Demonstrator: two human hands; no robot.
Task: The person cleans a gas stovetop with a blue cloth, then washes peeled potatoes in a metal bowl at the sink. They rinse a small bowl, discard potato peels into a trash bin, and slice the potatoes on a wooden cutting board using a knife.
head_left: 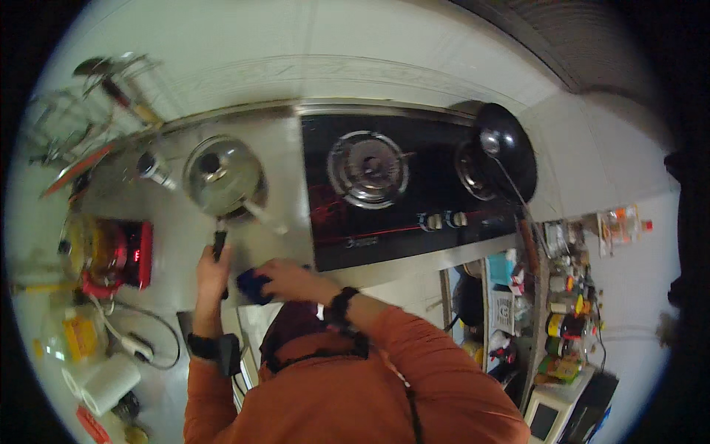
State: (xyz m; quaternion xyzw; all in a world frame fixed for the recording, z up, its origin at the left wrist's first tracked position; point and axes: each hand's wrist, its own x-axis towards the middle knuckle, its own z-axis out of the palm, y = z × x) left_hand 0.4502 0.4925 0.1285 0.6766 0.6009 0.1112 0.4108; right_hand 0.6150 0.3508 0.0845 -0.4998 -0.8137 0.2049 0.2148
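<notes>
My left hand [213, 275] is closed around the black handle [220, 244] of a lidded pan on the steel counter. A glass lid [236, 186] with a dark knob covers the pan. Beside the pan's lower right edge, a pale handle [266, 217] of some utensil sticks out, blurred. At the counter's front edge, my right hand [297, 280] grips a bunched dark blue cloth [254, 286]. Motion blur softens the fingers of that hand.
A black glass gas hob [355, 227] lies to the right, with a wok [516, 161] and ladle over its far burner. On the left stand a red-based electric kettle [145, 255], an oil bottle [77, 338] and paper rolls [111, 383]. Shelves [485, 311] hold kitchenware at right.
</notes>
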